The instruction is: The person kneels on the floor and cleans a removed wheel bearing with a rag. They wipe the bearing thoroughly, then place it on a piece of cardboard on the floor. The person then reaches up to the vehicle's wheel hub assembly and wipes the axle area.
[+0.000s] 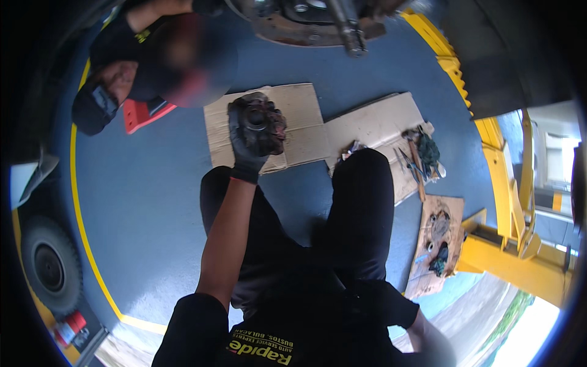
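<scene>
My left hand (249, 160), in a black glove, is raised over the cardboard in front of my knees. Its fingers are wrapped round a brake caliper (259, 122), a dark, greasy metal casting with a round bore and reddish-brown patches. The glove and the caliper are both dark, so most of the fingers are hard to make out. My right arm (427, 337) hangs down by my side at the lower right, and its hand is out of the picture.
Above hang a metal backing plate (287, 33) and a shaft (351, 37). A co-worker (147, 67) sits far left by a red stool (147, 115). Cardboard (373, 128) on the right bears a wooden-handled hammer (417, 160) and a green rag (430, 150). A yellow lift arm (507, 260) stands right.
</scene>
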### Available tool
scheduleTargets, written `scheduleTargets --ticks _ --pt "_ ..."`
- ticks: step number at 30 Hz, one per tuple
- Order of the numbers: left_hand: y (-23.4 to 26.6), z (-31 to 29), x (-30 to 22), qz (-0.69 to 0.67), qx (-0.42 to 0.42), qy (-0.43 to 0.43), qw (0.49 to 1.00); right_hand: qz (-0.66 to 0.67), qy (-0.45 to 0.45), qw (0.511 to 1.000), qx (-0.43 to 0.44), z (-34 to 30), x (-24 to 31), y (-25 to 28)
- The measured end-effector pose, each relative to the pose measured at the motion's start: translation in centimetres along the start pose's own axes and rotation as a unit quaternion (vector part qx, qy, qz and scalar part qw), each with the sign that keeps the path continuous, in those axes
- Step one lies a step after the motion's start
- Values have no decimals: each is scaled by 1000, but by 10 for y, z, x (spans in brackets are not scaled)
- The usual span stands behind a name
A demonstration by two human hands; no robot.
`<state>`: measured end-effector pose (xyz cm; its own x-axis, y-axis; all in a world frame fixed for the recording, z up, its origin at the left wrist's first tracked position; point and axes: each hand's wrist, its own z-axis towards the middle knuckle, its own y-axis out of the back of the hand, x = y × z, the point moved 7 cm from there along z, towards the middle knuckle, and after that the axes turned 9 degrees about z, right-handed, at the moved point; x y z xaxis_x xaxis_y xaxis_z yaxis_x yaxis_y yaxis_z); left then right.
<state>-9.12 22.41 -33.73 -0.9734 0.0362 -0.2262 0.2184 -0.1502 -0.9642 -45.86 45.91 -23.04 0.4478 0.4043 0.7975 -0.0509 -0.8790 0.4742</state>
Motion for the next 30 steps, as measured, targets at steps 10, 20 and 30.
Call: scheduleTargets --ticks 10,20,30 --pt "1 -1 -9 94 -120 -135 979 109 -168 979 27 -32 -35 -43" --pt "3 -9 -20 31 -154 -140 978 125 -198 972 25 -13 -49 -38" --pt "0 -11 -14 -102 -128 -72 984 131 -210 969 3 16 -63 -24"
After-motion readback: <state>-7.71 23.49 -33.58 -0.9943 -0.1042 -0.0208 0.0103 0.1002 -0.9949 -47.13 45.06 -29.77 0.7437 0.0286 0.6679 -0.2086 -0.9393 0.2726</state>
